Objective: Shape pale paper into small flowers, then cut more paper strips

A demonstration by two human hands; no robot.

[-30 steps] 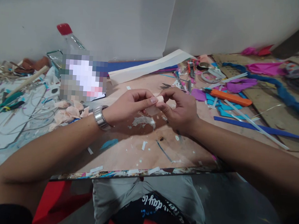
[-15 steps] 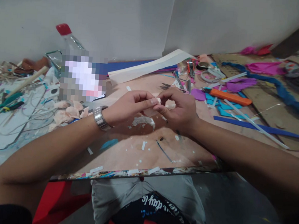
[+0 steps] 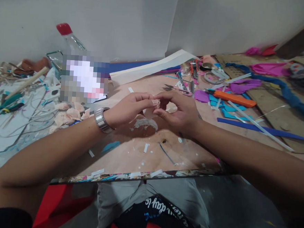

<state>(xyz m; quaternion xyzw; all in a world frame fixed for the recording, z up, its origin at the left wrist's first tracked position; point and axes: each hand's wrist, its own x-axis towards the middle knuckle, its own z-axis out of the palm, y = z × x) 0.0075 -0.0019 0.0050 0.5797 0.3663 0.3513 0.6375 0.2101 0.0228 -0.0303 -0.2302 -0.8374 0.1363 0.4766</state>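
Observation:
My left hand [image 3: 134, 107], with a metal watch on its wrist, pinches a small pale piece [image 3: 158, 103] that looks like rolled paper. The fingers and thumb of my right hand [image 3: 180, 110] close on the same piece from the other side. My fingertips cover most of it, so its exact kind is unclear. Both hands are just above the table, near a smear of white glue [image 3: 146, 124]. Several peach crumpled pieces [image 3: 74, 112] lie to the left of my left hand. Small scissors [image 3: 178, 90] rest behind my right hand.
A clear bottle with a red cap [image 3: 64, 29] and a blurred phone-like screen [image 3: 84, 76] stand at the back left. Green-handled pliers [image 3: 12, 102] lie left. An orange cutter [image 3: 232, 98], blue strips and purple scraps are on the right. A long cream strip [image 3: 150, 67] lies behind.
The fingers of both hands have shifted slightly around the small pale piece, and my right hand has moved a little left. The things on the table stay where they were.

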